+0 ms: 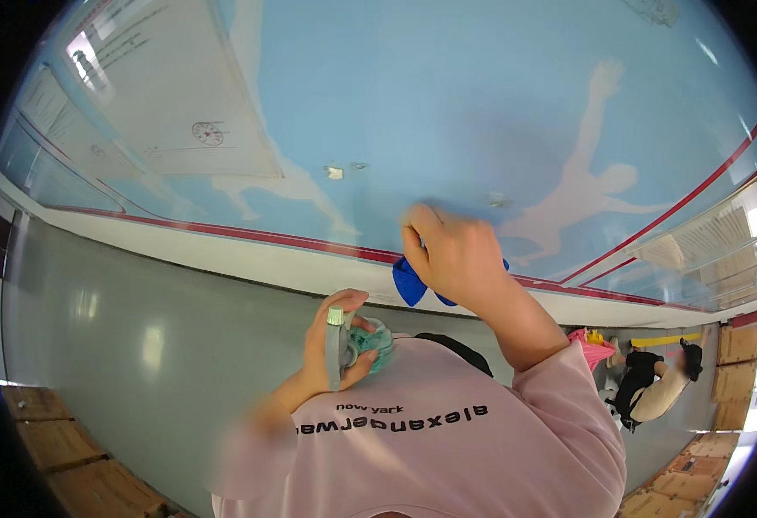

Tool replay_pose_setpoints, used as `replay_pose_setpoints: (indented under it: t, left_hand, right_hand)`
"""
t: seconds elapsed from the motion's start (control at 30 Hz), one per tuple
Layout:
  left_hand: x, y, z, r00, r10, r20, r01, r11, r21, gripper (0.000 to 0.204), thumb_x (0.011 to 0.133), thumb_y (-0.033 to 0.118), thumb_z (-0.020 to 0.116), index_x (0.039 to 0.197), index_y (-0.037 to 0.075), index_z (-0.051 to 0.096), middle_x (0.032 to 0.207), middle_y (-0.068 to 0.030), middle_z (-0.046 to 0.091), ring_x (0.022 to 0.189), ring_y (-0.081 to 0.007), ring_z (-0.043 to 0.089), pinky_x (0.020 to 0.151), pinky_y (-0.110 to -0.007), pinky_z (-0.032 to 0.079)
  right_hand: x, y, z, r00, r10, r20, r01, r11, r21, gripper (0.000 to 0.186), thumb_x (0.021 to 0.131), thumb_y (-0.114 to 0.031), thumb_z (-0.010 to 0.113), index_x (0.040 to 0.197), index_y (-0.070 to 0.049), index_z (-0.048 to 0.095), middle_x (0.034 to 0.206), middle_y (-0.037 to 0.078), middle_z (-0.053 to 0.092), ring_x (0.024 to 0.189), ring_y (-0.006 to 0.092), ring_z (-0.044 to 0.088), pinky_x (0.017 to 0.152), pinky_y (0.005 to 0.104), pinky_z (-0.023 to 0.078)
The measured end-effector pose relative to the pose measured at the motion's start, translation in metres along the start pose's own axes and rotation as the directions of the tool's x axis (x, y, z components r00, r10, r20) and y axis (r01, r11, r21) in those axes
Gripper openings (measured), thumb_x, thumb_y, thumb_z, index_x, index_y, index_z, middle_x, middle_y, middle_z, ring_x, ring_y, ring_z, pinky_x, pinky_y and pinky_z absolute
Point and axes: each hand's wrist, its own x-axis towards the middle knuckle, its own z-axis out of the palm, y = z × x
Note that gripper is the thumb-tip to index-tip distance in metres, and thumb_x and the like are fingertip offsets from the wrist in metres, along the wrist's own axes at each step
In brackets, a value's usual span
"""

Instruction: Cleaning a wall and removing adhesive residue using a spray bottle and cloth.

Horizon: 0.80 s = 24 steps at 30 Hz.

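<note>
My right hand (458, 259) is closed on a bunched blue cloth (408, 281) at the light-blue wall panel (430, 112), near its lower red stripe. Parts of the cloth stick out below the fingers. Lower and to the left, in front of my chest, my left hand (316, 350) is wrapped round a spray bottle with a see-through green body (374, 345) and a grey head tipped in pale green. On the panel near my right hand are small whitish residue patches (335, 173), with another patch (499, 200) to the right.
Large paper sheets (171, 95) are on the panel at the left. Cardboard boxes stand at the lower left (59, 449) and the lower right (685, 470). Another person (655, 380) in dark and beige clothing is at the right, beside a pink bag-like thing (592, 347). Grey floor (154, 328) runs along the wall.
</note>
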Motion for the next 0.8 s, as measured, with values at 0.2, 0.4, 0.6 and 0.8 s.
replay_pose_setpoints:
  t: [0.2,0.4,0.6,0.8]
  left_hand:
    - [-0.008,0.001,-0.010,0.999,-0.021,-0.035,0.019,0.999,-0.045,0.064,0.069,0.002,0.068,0.126,0.001,0.040,0.126,-0.0210,0.040,0.107,-0.0246,0.049,0.075,-0.032,0.053]
    - [-0.014,-0.003,-0.021,0.999,-0.003,-0.041,0.001,0.999,-0.039,0.064,0.070,0.002,0.068,0.127,0.001,0.040,0.126,-0.0213,0.040,0.108,-0.0248,0.050,0.075,-0.032,0.053]
    - [-0.017,-0.001,-0.038,0.999,-0.020,-0.043,0.018,0.999,-0.049,0.063,0.070,0.002,0.068,0.127,0.001,0.040,0.126,-0.0208,0.040,0.107,-0.0240,0.050,0.076,-0.032,0.053]
    - [-0.015,-0.003,-0.049,1.000,-0.020,0.008,0.021,0.999,-0.050,0.064,0.069,0.000,0.067,0.126,0.000,0.040,0.126,-0.0198,0.041,0.106,-0.0234,0.051,0.076,-0.031,0.052]
  right_hand:
    - [0.047,-0.025,0.012,0.990,-0.083,-0.118,0.073,0.994,-0.085,0.023,0.072,-0.022,0.068,0.062,-0.009,0.053,0.050,0.005,0.052,0.041,0.0219,0.052,0.038,0.0321,0.040]
    - [0.061,-0.036,0.047,0.988,0.048,-0.148,-0.090,0.953,-0.289,0.025,0.070,-0.027,0.068,0.059,-0.010,0.054,0.047,0.004,0.051,0.038,0.0221,0.050,0.037,0.0329,0.040]
    - [0.060,-0.035,0.053,0.966,0.029,-0.256,-0.107,0.949,-0.296,0.022,0.069,-0.020,0.066,0.054,-0.011,0.051,0.046,0.003,0.050,0.037,0.0199,0.047,0.036,0.0297,0.038]
    - [0.057,-0.025,0.058,0.931,-0.076,-0.357,-0.027,0.961,-0.275,0.019,0.064,-0.011,0.066,0.056,-0.012,0.049,0.047,0.000,0.049,0.037,0.0180,0.046,0.036,0.0274,0.037]
